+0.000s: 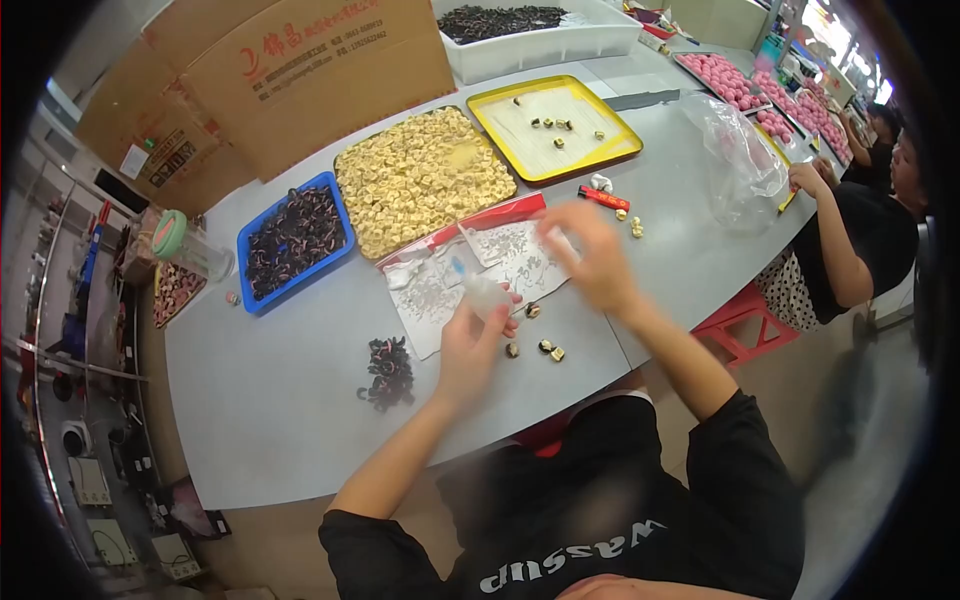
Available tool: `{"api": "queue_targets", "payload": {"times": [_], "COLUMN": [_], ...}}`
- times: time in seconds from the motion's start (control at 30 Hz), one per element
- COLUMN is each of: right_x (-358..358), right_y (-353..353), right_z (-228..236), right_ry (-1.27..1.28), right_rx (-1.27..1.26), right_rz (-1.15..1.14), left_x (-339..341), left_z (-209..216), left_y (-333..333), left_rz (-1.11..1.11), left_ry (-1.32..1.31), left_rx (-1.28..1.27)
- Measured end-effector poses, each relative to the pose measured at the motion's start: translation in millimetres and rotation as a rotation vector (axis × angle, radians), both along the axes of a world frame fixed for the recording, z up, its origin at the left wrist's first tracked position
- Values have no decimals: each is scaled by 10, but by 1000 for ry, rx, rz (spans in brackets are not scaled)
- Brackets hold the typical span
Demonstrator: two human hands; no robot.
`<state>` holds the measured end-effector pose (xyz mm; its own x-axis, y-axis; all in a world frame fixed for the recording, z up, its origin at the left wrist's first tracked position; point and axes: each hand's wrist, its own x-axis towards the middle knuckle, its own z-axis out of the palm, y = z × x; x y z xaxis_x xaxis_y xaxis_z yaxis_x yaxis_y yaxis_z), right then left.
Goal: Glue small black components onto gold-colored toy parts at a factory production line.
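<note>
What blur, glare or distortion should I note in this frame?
Head view: the right hand is smeared, likely by motion, while the left hand looks clearer; same head view: the table has edges that bow with the fisheye, and the corners fall to black; head view again: the clear plastic bag catches highlights, and the upper right is partly washed out.

My remote feed shows the table (pixel 270 410) in grey and the carton (pixel 330 115) in brown with red and dark print. I record a blue tray (pixel 300 281) of black-and-dull-pink curls (pixel 295 235), pale yellow cubes (pixel 420 180), and a yellow tray (pixel 600 113) lined off-white. I note a whitish, translucent bottle (pixel 487 295), white sheets (pixel 430 310) speckled silver-grey, cream-and-black nuggets (pixel 551 350), a red tube (pixel 604 197), pink rounds (pixel 720 78) and a black-and-white dotted garment (pixel 795 285).
</note>
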<state>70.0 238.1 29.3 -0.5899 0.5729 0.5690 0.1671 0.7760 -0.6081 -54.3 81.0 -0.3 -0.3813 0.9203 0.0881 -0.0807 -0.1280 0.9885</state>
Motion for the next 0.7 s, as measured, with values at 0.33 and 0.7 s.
{"api": "queue_targets", "payload": {"times": [0.33,0.7], "right_x": [259,-216], "right_y": [982,491], "right_z": [-236,292], "right_ry": [-692,-68], "right_rx": [392,-446], "right_rz": [-268,221], "left_x": [-57,-66], "left_z": [11,-7], "left_y": [-47,-35], "left_rz": [40,69], "left_ry": [49,165], "left_rx": [-17,-21]}}
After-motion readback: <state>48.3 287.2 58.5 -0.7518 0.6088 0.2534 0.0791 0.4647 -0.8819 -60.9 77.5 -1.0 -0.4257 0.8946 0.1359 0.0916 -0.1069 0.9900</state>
